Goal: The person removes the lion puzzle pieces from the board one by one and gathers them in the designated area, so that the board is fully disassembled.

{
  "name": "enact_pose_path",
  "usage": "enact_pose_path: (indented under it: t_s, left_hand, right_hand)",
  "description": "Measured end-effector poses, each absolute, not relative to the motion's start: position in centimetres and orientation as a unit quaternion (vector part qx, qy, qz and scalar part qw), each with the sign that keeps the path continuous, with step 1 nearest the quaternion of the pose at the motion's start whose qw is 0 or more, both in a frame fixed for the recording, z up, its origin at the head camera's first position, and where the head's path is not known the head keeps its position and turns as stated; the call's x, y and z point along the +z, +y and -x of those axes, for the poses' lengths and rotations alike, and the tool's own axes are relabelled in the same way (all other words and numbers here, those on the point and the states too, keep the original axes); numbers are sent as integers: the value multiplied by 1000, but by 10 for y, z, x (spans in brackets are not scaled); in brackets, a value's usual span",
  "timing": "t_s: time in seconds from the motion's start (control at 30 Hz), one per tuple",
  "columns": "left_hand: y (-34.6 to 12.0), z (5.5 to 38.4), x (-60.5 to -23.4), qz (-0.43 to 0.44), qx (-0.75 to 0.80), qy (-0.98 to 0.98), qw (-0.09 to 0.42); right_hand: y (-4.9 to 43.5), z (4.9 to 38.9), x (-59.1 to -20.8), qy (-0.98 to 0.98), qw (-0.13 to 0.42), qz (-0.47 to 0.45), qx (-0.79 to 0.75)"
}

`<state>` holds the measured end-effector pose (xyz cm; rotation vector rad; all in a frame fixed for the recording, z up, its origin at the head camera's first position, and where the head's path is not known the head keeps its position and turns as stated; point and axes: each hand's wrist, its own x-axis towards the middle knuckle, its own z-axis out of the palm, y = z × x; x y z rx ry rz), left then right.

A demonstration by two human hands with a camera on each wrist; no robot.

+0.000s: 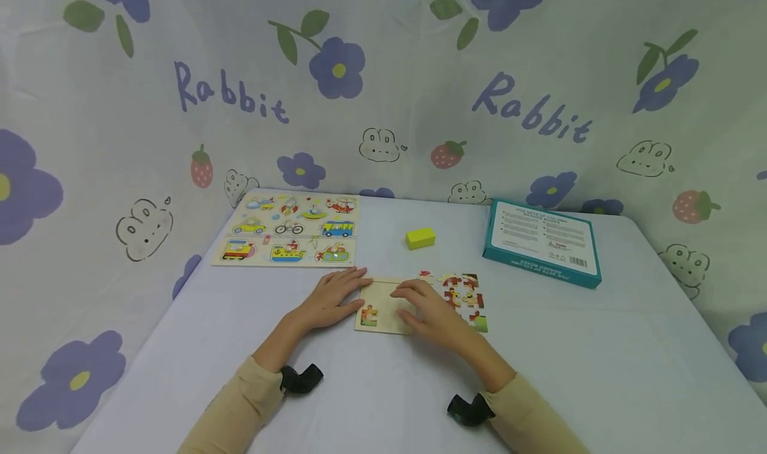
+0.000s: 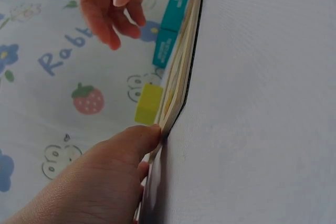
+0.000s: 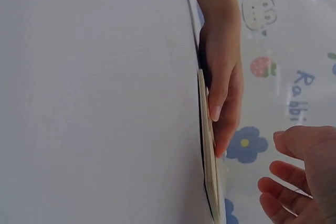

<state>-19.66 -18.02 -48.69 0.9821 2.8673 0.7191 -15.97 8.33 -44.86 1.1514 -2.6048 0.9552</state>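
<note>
A pale wooden puzzle board (image 1: 383, 326) lies near the middle of the table, with one jigsaw piece (image 1: 369, 316) at its lower left corner. Several red, yellow and green jigsaw pieces (image 1: 472, 299) lie at the right, with gaps between them; my right hand partly hides them. My left hand (image 1: 332, 299) rests at the board's left edge with fingers stretched out, and its thumb touches the rim in the left wrist view. Over the board hovers my right hand (image 1: 434, 314), fingers loosely bent. The right wrist view shows nothing between its thumb and fingers (image 3: 281, 171).
A vehicle picture board (image 1: 287, 241) lies at the back left. Behind the puzzle is a yellow block (image 1: 420, 238). A teal and white box (image 1: 542, 241) lies at the back right. A patterned cloth (image 1: 383, 88) hangs behind the white table (image 1: 371, 401).
</note>
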Motion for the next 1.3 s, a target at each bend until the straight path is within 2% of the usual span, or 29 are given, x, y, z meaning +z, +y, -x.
enact_pose_path:
  t_s: [0.23,0.67,1.03,1.3]
  left_hand:
    - [-180,197,-485,-315,234,920,18]
    - [-179,197,-484,-318,228,920,22]
    - [-180,196,-485,-314,227,922,19]
    - [-179,196,-485,-317,231,920,16]
  right_hand:
    - [67,159,-456,-851,61,-419,312]
    - [57,157,-474,-885,59,-411,210]
    - [52,154,-476,-891,69,-391,220]
    - [51,154,-480,-889,48,-376,257]
